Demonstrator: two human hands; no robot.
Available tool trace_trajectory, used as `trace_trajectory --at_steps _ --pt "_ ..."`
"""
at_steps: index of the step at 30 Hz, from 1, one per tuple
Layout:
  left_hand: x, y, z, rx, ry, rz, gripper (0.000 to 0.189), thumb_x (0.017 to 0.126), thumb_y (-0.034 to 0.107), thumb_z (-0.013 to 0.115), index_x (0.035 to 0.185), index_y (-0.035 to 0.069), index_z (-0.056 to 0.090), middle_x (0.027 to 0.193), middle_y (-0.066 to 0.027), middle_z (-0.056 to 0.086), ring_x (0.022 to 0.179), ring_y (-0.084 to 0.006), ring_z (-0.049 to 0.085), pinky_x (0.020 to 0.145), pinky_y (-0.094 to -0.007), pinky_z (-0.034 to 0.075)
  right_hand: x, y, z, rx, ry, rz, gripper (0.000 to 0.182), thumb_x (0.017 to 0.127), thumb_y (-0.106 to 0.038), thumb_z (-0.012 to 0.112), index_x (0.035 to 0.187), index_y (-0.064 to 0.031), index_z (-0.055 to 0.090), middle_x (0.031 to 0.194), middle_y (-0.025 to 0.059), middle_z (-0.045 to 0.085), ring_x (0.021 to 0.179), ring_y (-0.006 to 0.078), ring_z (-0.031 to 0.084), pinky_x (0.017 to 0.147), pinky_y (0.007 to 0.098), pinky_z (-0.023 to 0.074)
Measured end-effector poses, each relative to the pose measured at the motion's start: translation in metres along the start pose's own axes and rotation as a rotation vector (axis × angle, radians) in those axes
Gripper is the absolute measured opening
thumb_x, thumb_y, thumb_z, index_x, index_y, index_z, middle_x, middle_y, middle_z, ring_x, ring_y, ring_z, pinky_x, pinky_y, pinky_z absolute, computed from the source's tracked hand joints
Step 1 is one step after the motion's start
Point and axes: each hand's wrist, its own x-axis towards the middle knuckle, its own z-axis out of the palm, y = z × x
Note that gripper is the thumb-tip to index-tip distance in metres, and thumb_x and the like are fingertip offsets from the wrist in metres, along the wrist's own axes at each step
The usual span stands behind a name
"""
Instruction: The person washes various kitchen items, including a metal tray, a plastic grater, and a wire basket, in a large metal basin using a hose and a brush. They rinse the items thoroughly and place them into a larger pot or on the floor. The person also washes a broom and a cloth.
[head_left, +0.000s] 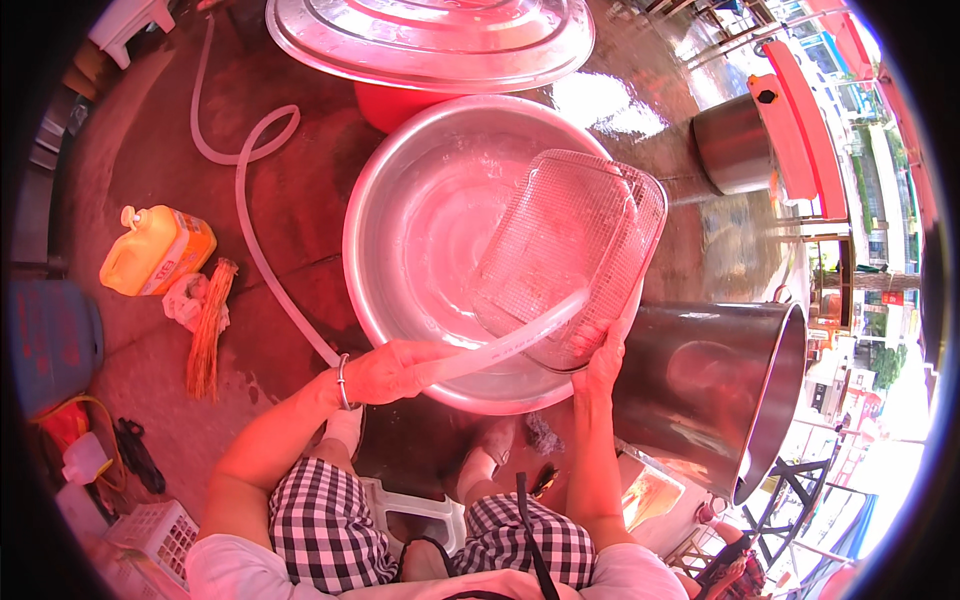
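My left hand (394, 372) grips a translucent plastic hose (517, 337) near its end. The hose's tip lies over a rectangular wire-mesh basket (562, 225). By its near right corner my right hand (598, 356) holds the basket, which is tilted over the right side of a large round metal basin (360, 247). Clear water (442, 247) covers the basin's bottom. Whether water flows from the hose tip cannot be made out clearly.
A red tub (390, 105) under a wide metal lid (435, 52) stands behind the basin. To the right is a tall steel pot (690, 382). At left are a yellow jug (161, 251), a straw whisk (210, 337) and a blue container (52, 345). Wet floor surrounds these.
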Motion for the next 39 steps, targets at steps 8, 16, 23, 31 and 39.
trace_trajectory --at_steps 8,16,23,31,39 --pt "-0.004 -0.006 -0.005 -0.181 0.079 -0.012 0.05 0.1 0.027 0.05 0.142 0.001 0.042 0.102 -0.002 0.06 0.077 -0.0064 0.053 0.065 -0.0204 0.042 0.028 -0.029 -0.044 0.206 -0.032 -0.028 0.042 0.092 -0.056 0.052 0.077 -0.0172 0.049 0.057 -0.0056 0.041 0.049 0.009 0.042 0.046 0.0242 0.0397" --pt "0.008 -0.016 -0.009 -0.024 0.481 0.051 0.045 0.103 0.026 0.043 0.146 0.01 0.038 0.057 0.0076 0.034 0.044 -0.0011 0.031 0.04 -0.0174 0.026 0.129 -0.018 -0.078 0.598 -0.902 -0.156 0.064 0.087 -0.059 0.055 0.133 -0.0158 0.047 0.125 0.004 0.054 0.113 0.0213 0.051 0.094 0.0436 0.0473" --pt "0.004 -0.039 -0.018 -0.068 0.649 -0.109 0.044 0.103 0.032 0.043 0.141 0.01 0.044 0.053 0.0063 0.037 0.039 -0.003 0.033 0.036 -0.0198 0.027 0.11 0.035 -0.038 0.502 -0.134 -0.114 0.068 0.086 -0.055 0.061 0.139 -0.0143 0.045 0.135 0.0047 0.053 0.121 0.0241 0.051 0.101 0.0442 0.0456" --pt "0.0 -0.031 -0.006 0.005 0.421 0.036 0.042 0.103 0.023 0.043 0.141 0.005 0.044 0.071 0.0047 0.05 0.056 -0.0021 0.044 0.051 -0.0176 0.036 0.107 0.029 -0.037 0.566 0.063 -0.072 0.064 0.088 -0.055 0.058 0.135 -0.0127 0.048 0.12 0.002 0.061 0.094 0.0182 0.061 0.08 0.0333 0.0547" --pt "0.014 -0.024 0.014 0.159 0.198 0.205 0.049 0.1 0.024 0.05 0.142 0.0 0.042 0.104 0.0003 0.06 0.078 -0.0042 0.047 0.069 -0.0205 0.039 0.094 0.015 0.0 0.524 0.171 -0.123 0.052 0.095 -0.054 0.048 0.12 -0.0088 0.053 0.084 0.0002 0.055 0.075 0.016 0.052 0.072 0.0323 0.0492"
